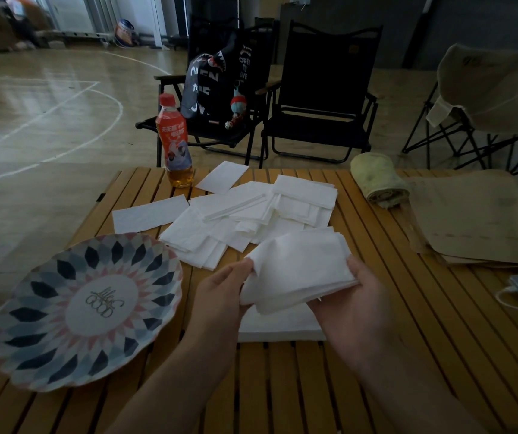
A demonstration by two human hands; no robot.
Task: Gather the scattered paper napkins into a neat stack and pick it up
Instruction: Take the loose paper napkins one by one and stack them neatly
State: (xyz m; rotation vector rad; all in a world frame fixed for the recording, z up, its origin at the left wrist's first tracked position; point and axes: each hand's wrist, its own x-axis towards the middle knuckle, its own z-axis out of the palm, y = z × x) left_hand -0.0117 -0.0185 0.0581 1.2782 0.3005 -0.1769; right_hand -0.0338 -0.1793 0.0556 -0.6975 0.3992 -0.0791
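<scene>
Two hands share one load. The left hand (220, 296) pinches the near-left corner of a held bundle (298, 264) of napkins. The right hand (354, 308) grips its right edge, fingers curled underneath. The bundle is clear of the worktop (282, 386), and its edges are uneven and fanned on the right.

Directly below the hands a squared stack (279, 327) lies flat on the slats.

Step, as judged: mid-gather, squaring a partial batch. The task is not near done. An overlapping heap of loose napkins (245, 214) lies beyond, with a single sheet (149, 213) to its left and another sheet (221, 177) by the bottle.

Next move likely needs the bundle's edges aligned and the bundle set on the squared stack, then a reach forward for the heap. The sheets are thin, so they may slide or peel apart if gripped loosely.

Surface: slatted wooden worktop. It also carries a patterned plate (85, 308) at left, a drink bottle (174, 142) at the far edge, a rolled towel (378, 180) and brown paper sheets (476, 214) at right.

Room: dim. Black folding chairs (323, 89) stand beyond the worktop, one holding a printed bag (217, 83). The wooden floor (47, 104) has painted court lines.
</scene>
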